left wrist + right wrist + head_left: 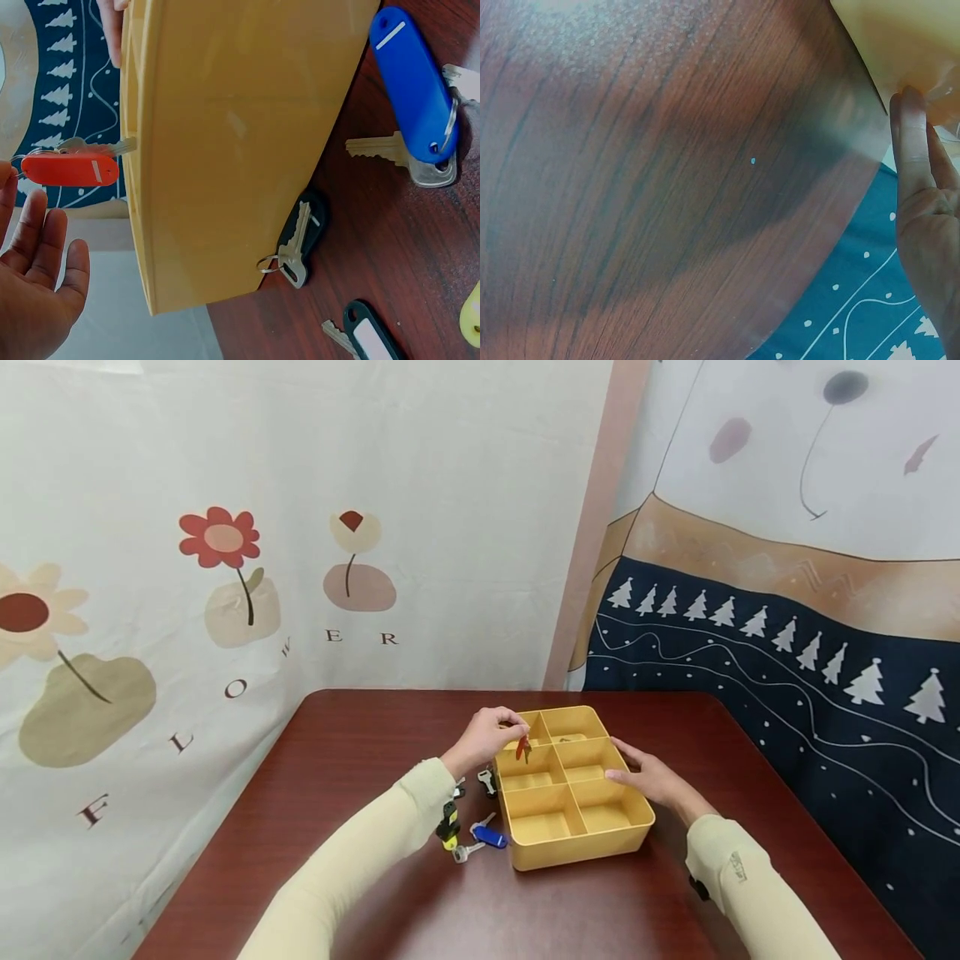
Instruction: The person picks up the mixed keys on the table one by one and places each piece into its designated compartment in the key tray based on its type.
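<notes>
A yellow divided tray stands on the dark red-brown table. My left hand hovers over the tray's left middle compartment and pinches a key with a red tag, which hangs down. In the left wrist view the red tag and its key hang just above the tray, with my left hand beside them. My right hand rests against the tray's right wall with straight fingers; the right wrist view shows a fingertip touching the tray.
Several tagged keys lie left of the tray: a blue tag, a black tag, a yellow tag, a bare silver key. Patterned cloths hang behind and to the right of the table.
</notes>
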A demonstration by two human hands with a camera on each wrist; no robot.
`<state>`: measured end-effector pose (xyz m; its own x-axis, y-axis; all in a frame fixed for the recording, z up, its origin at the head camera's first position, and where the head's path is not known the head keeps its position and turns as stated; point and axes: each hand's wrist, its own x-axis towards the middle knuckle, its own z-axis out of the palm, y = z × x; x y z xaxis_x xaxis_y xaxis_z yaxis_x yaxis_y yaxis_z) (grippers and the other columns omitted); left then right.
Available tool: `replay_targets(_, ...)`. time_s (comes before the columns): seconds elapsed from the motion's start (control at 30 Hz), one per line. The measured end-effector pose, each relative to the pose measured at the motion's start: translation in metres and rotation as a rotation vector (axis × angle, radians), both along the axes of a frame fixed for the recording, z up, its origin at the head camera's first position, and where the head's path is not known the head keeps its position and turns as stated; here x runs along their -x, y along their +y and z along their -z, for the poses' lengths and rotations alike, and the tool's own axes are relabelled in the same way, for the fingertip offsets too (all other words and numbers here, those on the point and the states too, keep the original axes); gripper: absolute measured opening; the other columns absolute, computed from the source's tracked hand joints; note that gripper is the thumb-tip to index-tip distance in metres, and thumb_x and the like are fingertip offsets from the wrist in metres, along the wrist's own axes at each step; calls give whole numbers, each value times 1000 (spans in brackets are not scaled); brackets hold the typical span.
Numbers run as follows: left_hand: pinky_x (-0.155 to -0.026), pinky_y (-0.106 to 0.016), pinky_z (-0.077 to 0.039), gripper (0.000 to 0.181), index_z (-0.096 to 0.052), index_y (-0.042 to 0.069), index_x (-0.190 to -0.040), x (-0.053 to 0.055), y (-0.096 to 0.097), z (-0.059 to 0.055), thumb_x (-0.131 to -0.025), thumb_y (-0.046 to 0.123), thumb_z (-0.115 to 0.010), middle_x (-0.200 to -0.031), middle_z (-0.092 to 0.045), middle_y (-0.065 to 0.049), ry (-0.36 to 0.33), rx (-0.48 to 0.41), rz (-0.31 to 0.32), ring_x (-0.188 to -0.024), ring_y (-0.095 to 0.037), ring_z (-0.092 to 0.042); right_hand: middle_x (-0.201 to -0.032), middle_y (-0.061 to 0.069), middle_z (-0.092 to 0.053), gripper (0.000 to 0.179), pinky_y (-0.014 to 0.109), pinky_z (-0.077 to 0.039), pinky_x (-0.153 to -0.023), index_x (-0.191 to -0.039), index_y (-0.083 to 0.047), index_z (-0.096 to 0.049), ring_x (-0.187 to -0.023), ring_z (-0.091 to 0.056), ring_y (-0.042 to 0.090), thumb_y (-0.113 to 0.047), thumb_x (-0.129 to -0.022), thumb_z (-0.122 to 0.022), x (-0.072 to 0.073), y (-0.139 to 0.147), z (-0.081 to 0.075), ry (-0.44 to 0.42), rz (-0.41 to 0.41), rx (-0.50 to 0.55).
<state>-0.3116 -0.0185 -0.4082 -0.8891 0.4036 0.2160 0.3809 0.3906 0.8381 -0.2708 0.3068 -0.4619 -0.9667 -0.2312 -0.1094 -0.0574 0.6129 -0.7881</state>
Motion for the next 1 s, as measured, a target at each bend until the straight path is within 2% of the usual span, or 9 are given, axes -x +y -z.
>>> replay_targets(0.23, -80, -31, -52, 16, -75, 6, -102, 2, 1, 5, -95, 18, -68, -104, -68, -2, 13, 1, -1, -96, -18, -63, -154, 26, -33, 79, 57, -33, -108, -158, -10, -23, -137, -36, 42, -33, -96, -66, 1, 1, 2, -14, 6, 10)
replay_targets(0.53, -78, -32, -51, 15, -75, 5, -101, 11, -14, -2, -94, 16, -69, -104, -71, -6, 48, 9, -41, -94, -21, -63, -154, 26, -32, 81, 56, -33, -108, -158, -10, -23, -138, -36, 41, -36, -95, -67, 3, 1, 0, -6, -9, 10)
replay_targets(0.73, -76, -31, -48, 20, -74, 4, -105, 15, -25, -5, -95, 20, -68, -105, -70, -3, 39, 25, -35, -90, -19, -60, -155, 25, -30, 81, 56, -33, -108, -158, -9, -21, -139, -34, 41, -34, -96, -66, 2, 2, -1, -6, -10, 17)
replay_targets(1.0, -75, -33, -48, 24, -73, 3, -110, 14, -42, -7, -96, 22, -67, -102, -70, -2, 1, 27, -56, -86, -17, -59, -155, 25, -32, 80, 55, -34, -108, -158, -9, -21, -138, -35, 41, -33, -97, -66, 1, 3, 0, 5, -19, 16)
